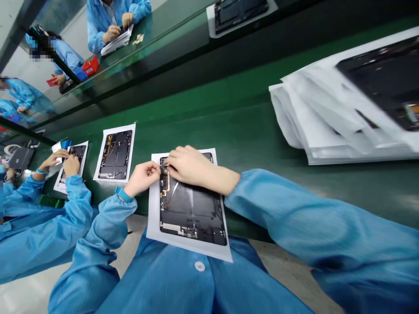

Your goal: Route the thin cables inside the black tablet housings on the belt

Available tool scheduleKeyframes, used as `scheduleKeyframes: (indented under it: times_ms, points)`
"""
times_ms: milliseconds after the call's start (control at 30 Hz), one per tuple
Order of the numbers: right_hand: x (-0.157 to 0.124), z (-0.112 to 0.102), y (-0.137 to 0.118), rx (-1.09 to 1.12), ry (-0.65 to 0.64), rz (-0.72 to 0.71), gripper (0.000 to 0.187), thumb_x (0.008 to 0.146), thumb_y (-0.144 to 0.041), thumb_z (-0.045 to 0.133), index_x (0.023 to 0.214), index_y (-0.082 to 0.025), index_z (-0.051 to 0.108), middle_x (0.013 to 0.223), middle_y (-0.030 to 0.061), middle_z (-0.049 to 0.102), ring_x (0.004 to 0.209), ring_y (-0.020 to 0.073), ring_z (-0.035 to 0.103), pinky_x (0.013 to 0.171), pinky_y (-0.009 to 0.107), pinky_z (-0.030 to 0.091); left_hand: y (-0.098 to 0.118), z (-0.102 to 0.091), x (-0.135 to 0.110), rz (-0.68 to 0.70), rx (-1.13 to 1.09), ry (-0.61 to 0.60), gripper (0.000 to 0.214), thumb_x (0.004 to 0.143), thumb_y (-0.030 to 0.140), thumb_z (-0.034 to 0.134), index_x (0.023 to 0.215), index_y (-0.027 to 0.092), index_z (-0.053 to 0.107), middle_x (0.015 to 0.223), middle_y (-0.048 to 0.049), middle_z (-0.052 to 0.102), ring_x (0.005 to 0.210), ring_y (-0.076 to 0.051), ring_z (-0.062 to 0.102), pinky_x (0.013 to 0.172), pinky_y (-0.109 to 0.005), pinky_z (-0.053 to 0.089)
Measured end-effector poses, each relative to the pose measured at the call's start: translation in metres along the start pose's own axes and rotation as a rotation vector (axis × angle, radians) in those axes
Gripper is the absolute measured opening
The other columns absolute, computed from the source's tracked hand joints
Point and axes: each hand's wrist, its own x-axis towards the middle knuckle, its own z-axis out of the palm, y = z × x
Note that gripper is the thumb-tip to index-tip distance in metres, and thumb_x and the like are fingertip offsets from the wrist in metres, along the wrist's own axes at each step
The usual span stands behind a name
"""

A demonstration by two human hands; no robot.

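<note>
A person in a blue smock (183, 283) works at a long green surface (248, 131), seen from their own head. An open tablet (193, 211) with its back removed lies directly in front of them on a white sheet (153, 218), at the near edge of the surface and partly overhanging their lap. Its dark insides show an orange flex cable (166, 185) running down its left side. Any print on the parts is too small to read. The left hand (144, 176) sits at the tablet's upper left corner with thumb and fingers pinched tightly together; what they grip is too small to tell. The right hand (188, 168) rests across the tablet's top edge, fingers curled down towards that same corner, and whether it holds anything cannot be seen. Left of the tablet, a second tablet (115, 153) lies open on its own white sheet. Further left again, a co-worker's hands (65, 163) rest on a third tablet (77, 152). Right of the tablet and well apart from it is a stack of white foam sheets (327, 126) with a dark device (386, 78) on top. Beyond the tablet, across the surface, other people in blue smocks (111, 17) work with their hands.
</note>
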Motion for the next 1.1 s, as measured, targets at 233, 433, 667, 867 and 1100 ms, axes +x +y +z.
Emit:
scheduleKeyframes:
  times_ms: [233, 433, 667, 867, 1100]
  points:
    - [0.016, 0.018, -0.011, 0.328, -0.149, -0.130, 0.018, 0.092, -0.018, 0.063, 0.097, -0.015, 0.080, 0.097, 0.0117, 0.077, 0.091, 0.0234, 0.068, 0.085, 0.033, 0.045, -0.010, -0.006, -0.027, 0.030, -0.224, 0.129, 0.023, 0.076, 0.038, 0.068, 0.073, 0.018, 0.058, 0.069, 0.0014, 0.057, 0.062, -0.010, 0.049, 0.061, -0.023, 0.040]
    - [0.010, 0.028, 0.010, 0.530, -0.087, 0.021, 0.017, 0.084, -0.010, 0.067, 0.090, -0.018, 0.080, 0.089, 0.0046, 0.079, 0.078, 0.0171, 0.071, 0.074, 0.026, 0.047, -0.013, 0.004, -0.029, -0.201, 0.482, 0.196, 0.008, 0.082, 0.022, 0.063, 0.075, 0.020, 0.059, 0.063, 0.0024, 0.054, 0.060, -0.015, 0.050, 0.063, -0.027, 0.036]
    - [0.013, 0.034, 0.009, 0.590, -0.039, 0.112, 0.023, 0.077, -0.008, 0.064, 0.090, -0.019, 0.080, 0.083, 0.0010, 0.078, 0.074, 0.0145, 0.068, 0.071, 0.024, 0.045, -0.012, 0.009, -0.010, 0.020, 0.391, 0.074, 0.009, 0.087, 0.020, 0.062, 0.096, 0.019, 0.063, 0.084, -0.0002, 0.063, 0.068, -0.013, 0.054, 0.065, -0.024, 0.041]
    - [0.014, 0.030, 0.006, 0.569, -0.039, 0.148, 0.023, 0.078, -0.010, 0.063, 0.091, -0.018, 0.079, 0.082, 0.0021, 0.076, 0.070, 0.0140, 0.064, 0.069, 0.025, 0.043, -0.010, 0.006, -0.002, -0.052, 0.283, -0.015, 0.011, 0.084, 0.028, 0.068, 0.082, 0.018, 0.063, 0.074, 0.0023, 0.059, 0.066, -0.012, 0.049, 0.063, -0.024, 0.038]
    - [0.013, 0.029, 0.005, 0.560, -0.037, 0.162, 0.021, 0.079, -0.011, 0.064, 0.091, -0.019, 0.080, 0.082, 0.0015, 0.076, 0.070, 0.0134, 0.063, 0.068, 0.024, 0.041, -0.010, 0.003, 0.010, -0.150, 0.204, -0.094, 0.012, 0.079, 0.026, 0.072, 0.081, 0.017, 0.063, 0.072, 0.0033, 0.056, 0.066, -0.012, 0.048, 0.061, -0.023, 0.035]
